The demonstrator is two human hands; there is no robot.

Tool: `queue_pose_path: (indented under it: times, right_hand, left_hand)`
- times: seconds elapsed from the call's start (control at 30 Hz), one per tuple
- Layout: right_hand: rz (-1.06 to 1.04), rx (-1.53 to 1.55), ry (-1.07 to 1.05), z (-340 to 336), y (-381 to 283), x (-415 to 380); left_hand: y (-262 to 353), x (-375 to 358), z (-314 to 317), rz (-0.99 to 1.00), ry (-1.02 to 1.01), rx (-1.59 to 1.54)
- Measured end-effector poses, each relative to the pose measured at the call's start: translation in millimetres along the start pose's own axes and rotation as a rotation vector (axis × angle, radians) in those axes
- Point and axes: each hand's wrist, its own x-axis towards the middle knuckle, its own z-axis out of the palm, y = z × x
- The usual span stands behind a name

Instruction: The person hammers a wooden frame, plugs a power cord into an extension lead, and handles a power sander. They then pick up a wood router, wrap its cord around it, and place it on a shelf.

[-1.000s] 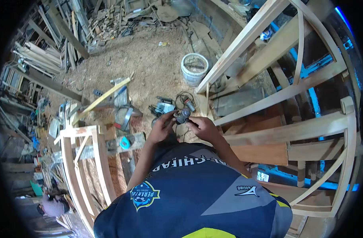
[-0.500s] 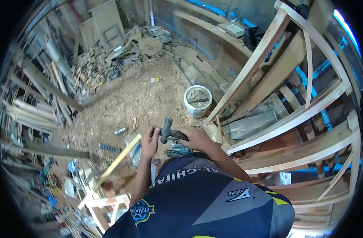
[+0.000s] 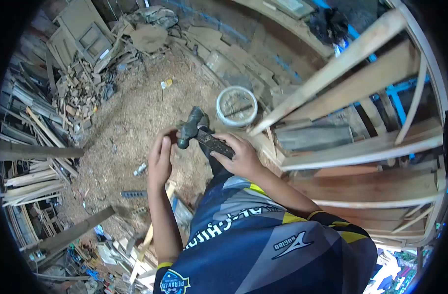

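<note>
A ball-peen hammer (image 3: 189, 128) with a grey metal head and a worn dark handle is held up in front of my body. My right hand (image 3: 241, 156) is closed around the lower handle, with the head pointing to the upper left. Beside the head is my left hand (image 3: 161, 156), its fingers loosely extended and the fingertips right at the metal, partly behind it. Below both hands, the sawdust-covered floor (image 3: 131, 122) shows.
A white bucket (image 3: 237, 124) stands just beyond the hammer. Wooden frames (image 3: 341, 73) lean along the right. Scrap wood (image 3: 79, 93) is heaped at the upper left, with stacked planks (image 3: 33, 181) below. A dark perforated bar (image 3: 134, 194) lies on the floor at left.
The hammer and both hands are higher in view, and more of the handle shows. My body appears more upright, and the view has turned, shifting the surroundings.
</note>
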Motion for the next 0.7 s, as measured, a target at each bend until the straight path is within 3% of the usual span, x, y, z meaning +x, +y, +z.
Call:
queue_pose_path:
  times: [0.13, 0.27, 0.3, 0.37, 0.43, 0.57, 0.63, 0.7]
  right_hand:
    - [0.081, 0.118, 0.095, 23, 63, 133]
    - [0.204, 0.122, 0.232, 29, 131, 275]
    - [0.263, 0.129, 0.274, 26, 142, 301]
    - [0.242, 0.132, 0.396, 16, 163, 344]
    - [0.251, 0.141, 0.417, -6, 184, 378]
    - [0.282, 0.093, 0.49, -63, 212, 419]
    - [0.307, 0.024, 0.538, -91, 195, 430]
    - [0.483, 0.034, 0.579, -115, 185, 438]
  left_hand:
    - [-46, 106, -34, -0.032, -0.032, 0.018]
    - [-115, 209, -67, -0.31, 0.248, -0.091]
    - [-120, 231, -72, -0.321, 0.204, -0.089]
    - [-131, 266, -71, -0.421, 0.473, -0.283]
    - [-151, 302, -81, -0.419, 0.429, -0.366]
    - [-143, 385, -78, -0.408, 0.331, -0.126]
    - [-127, 434, -65, -0.352, 0.229, -0.135]
    - [-107, 480, -49, -0.313, 0.158, -0.105]
